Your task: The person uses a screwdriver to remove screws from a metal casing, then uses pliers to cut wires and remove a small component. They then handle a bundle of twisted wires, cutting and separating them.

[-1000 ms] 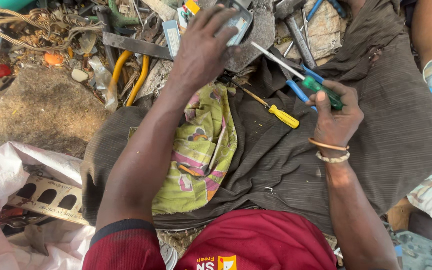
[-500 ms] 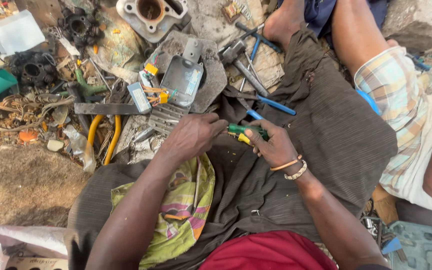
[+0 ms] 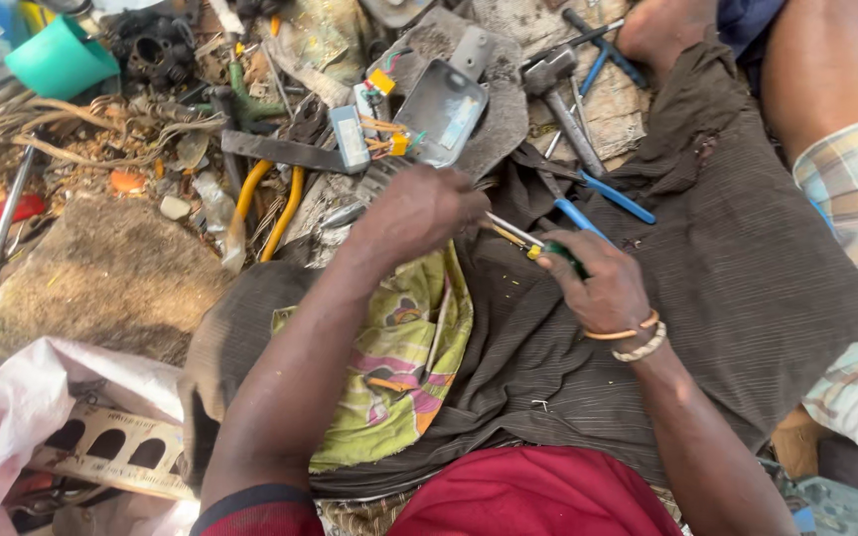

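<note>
at the centre of the frame, over the lap, the two hands meet on one tool. the right hand [image 3: 598, 288] is clenched around the green and yellow handle of a screwdriver [image 3: 533, 246], whose thin metal shaft runs up and left to the left hand [image 3: 424, 206]. the left hand is closed in a loose fist at the shaft's tip; whether it pinches the tip itself or some small part there i cannot tell, since the knuckles hide it.

to do this well, i judge, the right hand should keep the handle in line with the shaft and turn without levering, while the left steadies whatever sits at the tip, close over the dark striped cloth [image 3: 687, 298] so nothing small rolls away. the folds of that cloth and the green patterned cloth [image 3: 399, 367] beneath the left forearm could swallow a dropped piece.

just above the hands lies a grey metal housing [image 3: 439, 109] with yellow-capped wires beside it, near enough to snag a sleeveless arm. a hammer [image 3: 553, 84] and blue-handled pliers [image 3: 598, 199] lie to the upper right, touching the cloth's edge. yellow-handled pliers [image 3: 270, 203] rest to the left, a teal cup [image 3: 57, 60] in the upper left corner, a white plastic bag [image 3: 12, 437] at lower left. another person's leg in checked fabric [image 3: 856, 199] crowds the right edge.
</note>
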